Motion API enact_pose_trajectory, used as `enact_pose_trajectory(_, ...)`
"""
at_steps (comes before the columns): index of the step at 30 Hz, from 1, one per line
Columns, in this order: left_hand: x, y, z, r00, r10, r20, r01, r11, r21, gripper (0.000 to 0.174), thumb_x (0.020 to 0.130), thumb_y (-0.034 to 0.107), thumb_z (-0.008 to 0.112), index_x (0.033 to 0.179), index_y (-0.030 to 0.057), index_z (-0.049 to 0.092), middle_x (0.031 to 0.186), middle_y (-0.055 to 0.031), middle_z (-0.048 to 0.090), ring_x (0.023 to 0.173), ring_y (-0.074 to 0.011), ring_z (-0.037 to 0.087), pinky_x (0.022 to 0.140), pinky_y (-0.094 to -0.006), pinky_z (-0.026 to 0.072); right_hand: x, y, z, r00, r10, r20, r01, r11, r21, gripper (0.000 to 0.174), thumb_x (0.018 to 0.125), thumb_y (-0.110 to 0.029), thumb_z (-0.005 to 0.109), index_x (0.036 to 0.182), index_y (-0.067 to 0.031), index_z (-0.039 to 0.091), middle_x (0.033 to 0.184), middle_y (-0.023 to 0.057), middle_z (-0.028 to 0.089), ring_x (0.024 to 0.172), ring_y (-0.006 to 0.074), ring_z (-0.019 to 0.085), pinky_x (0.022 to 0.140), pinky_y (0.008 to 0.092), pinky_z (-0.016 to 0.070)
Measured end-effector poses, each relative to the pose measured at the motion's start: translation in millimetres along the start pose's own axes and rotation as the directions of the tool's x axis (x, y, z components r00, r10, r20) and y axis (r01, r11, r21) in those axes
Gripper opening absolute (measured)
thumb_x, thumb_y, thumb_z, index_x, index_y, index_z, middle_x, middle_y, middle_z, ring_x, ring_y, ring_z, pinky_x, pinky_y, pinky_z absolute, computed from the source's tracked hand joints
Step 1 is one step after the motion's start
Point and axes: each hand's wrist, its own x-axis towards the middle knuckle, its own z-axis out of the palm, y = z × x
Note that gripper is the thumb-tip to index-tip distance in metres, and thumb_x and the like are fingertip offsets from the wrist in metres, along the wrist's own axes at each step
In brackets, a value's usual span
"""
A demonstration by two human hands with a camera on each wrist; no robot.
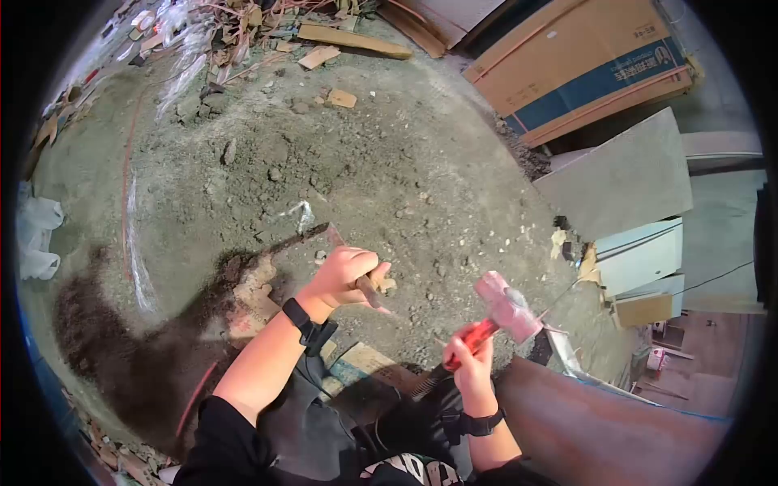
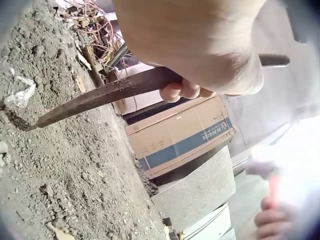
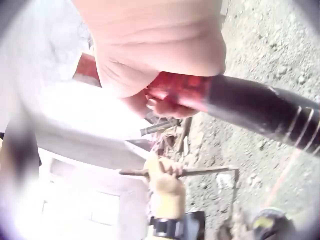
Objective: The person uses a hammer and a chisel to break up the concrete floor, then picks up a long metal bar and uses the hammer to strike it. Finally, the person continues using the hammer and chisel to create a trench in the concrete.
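My left hand (image 1: 342,277) grips a long dark metal chisel (image 2: 100,102) around its shank, and the upper end sticks out past the fist. The chisel's tapered tip reaches down to the loose gritty ground (image 2: 75,165), close by a scrap of clear plastic (image 2: 21,95). To the right, my right hand (image 1: 472,364) holds a club hammer (image 1: 509,308) by its red and black handle (image 3: 250,100). The hammer head is raised to the right of the chisel, apart from it.
A large cardboard box (image 1: 583,65) and a grey slab (image 1: 624,174) stand at the right. Scrap wood and debris (image 1: 267,24) pile up at the far side. A brown board (image 1: 600,421) lies at the lower right. Dark loose soil (image 1: 121,348) spreads on the left.
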Motion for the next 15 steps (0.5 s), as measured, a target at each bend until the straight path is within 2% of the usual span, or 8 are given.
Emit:
enact_pose_trajectory(2, 3.0, 3.4, 5.0, 0.999, -0.030, -0.017, 0.031, 0.999, 0.041, 0.037, 0.075, 0.003, 0.063, 0.055, 0.0056, 0.032, 0.048, -0.0102, 0.032, 0.041, -0.0294, 0.038, 0.040, -0.0382, 0.0286, -3.8, -22.0, 13.9, 0.964, 0.088, 0.250, -0.084, 0.996, -0.028, 0.011, 0.083, -0.007, 0.057, 0.083, -0.0024, 0.047, 0.058, 0.0034, 0.048, 0.048, 0.0119, 0.045, 0.044, 0.0255, 0.0367)
enact_pose_trajectory(3, 1.5, 2.6, 10.4, 0.999, -0.026, -0.035, 0.028, 0.999, 0.038, 0.037, 0.075, 0.003, 0.063, 0.055, 0.0056, 0.032, 0.048, -0.0102, 0.032, 0.041, -0.0294, 0.038, 0.040, -0.0382, 0.0286, -10.1, -41.0, 25.9, 0.946, 0.185, 0.266, -0.148, 0.977, -0.152, 0.011, 0.085, -0.010, 0.059, 0.083, -0.0050, 0.049, 0.059, -0.0009, 0.046, 0.050, 0.0072, 0.044, 0.046, 0.0217, 0.0349)
enact_pose_trajectory(5, -3.4, -3.8, 19.2, 0.998, -0.027, -0.064, 0.036, 0.989, 0.142, 0.035, 0.075, 0.003, 0.063, 0.054, 0.0062, 0.035, 0.048, -0.0108, 0.036, 0.041, -0.0296, 0.040, 0.040, -0.0384, 0.0301, -19.6, -59.5, 36.0, 0.904, 0.233, 0.358, -0.167, 0.964, -0.205, 0.015, 0.085, -0.015, 0.061, 0.081, -0.0053, 0.049, 0.058, -0.0020, 0.045, 0.049, 0.0058, 0.041, 0.045, 0.0216, 0.0335)
enact_pose_trajectory(7, -0.5, 4.0, 17.1, 0.998, -0.048, -0.043, 0.052, 0.994, 0.092, 0.031, 0.076, 0.011, 0.064, 0.057, 0.0071, 0.040, 0.048, -0.0115, 0.042, 0.045, -0.0307, 0.048, 0.042, -0.0401, 0.0354, -39.0, -64.7, 43.4, 0.896, 0.188, 0.402, -0.167, 0.982, -0.085, 0.029, 0.083, -0.025, 0.061, 0.077, -0.0003, 0.047, 0.057, 0.0033, 0.045, 0.046, 0.0097, 0.042, 0.043, 0.0236, 0.0341)
enact_pose_trajectory(9, 0.4, 2.2, 24.6, 0.999, -0.044, -0.021, 0.047, 0.993, 0.110, 0.030, 0.077, 0.014, 0.063, 0.057, 0.0072, 0.041, 0.049, -0.0119, 0.044, 0.046, -0.0312, 0.049, 0.042, -0.0407, 0.0359, -44.6, -49.7, 13.8, 0.847, 0.009, 0.532, 0.114, 0.974, -0.198, 0.030, 0.083, -0.025, 0.061, 0.074, -0.0003, 0.047, 0.059, 0.0034, 0.045, 0.049, 0.0096, 0.043, 0.045, 0.0229, 0.0349)
enact_pose_trajectory(11, -0.5, 0.1, 29.6, 0.999, -0.050, -0.019, 0.052, 0.992, 0.115, 0.030, 0.078, 0.015, 0.063, 0.057, 0.0072, 0.041, 0.049, -0.0122, 0.044, 0.046, -0.0320, 0.049, 0.043, -0.0414, 0.0356, -44.1, -30.0, 7.1, 0.874, -0.038, 0.484, 0.206, 0.932, -0.298, 0.027, 0.083, -0.022, 0.061, 0.072, -0.0007, 0.048, 0.058, 0.0029, 0.044, 0.048, 0.0094, 0.042, 0.044, 0.0225, 0.0344)
enact_pose_trajectory(14, 0.2, -6.1, 35.6, 0.998, -0.031, -0.050, 0.039, 0.986, 0.160, 0.031, 0.078, 0.014, 0.062, 0.057, 0.0068, 0.041, 0.050, -0.0131, 0.044, 0.047, -0.0336, 0.048, 0.043, -0.0424, 0.0350, -38.9, -22.1, 25.5, 0.960, 0.100, 0.262, 0.035, 0.883, -0.467, 0.015, 0.081, -0.007, 0.059, 0.071, -0.0035, 0.048, 0.056, -0.0001, 0.045, 0.045, 0.0079, 0.041, 0.041, 0.0215, 0.0323)
enact_pose_trajectory(15, -0.5, -6.6, 37.0, 0.998, -0.031, -0.057, 0.040, 0.986, 0.162, 0.031, 0.078, 0.014, 0.062, 0.057, 0.0068, 0.041, 0.050, -0.0131, 0.044, 0.047, -0.0336, 0.048, 0.043, -0.0424, 0.0350, -34.4, -29.1, 27.0, 0.949, 0.207, 0.239, -0.086, 0.897, -0.434, 0.013, 0.080, -0.003, 0.059, 0.072, -0.0039, 0.049, 0.055, -0.0007, 0.046, 0.044, 0.0076, 0.042, 0.040, 0.0214, 0.0317)
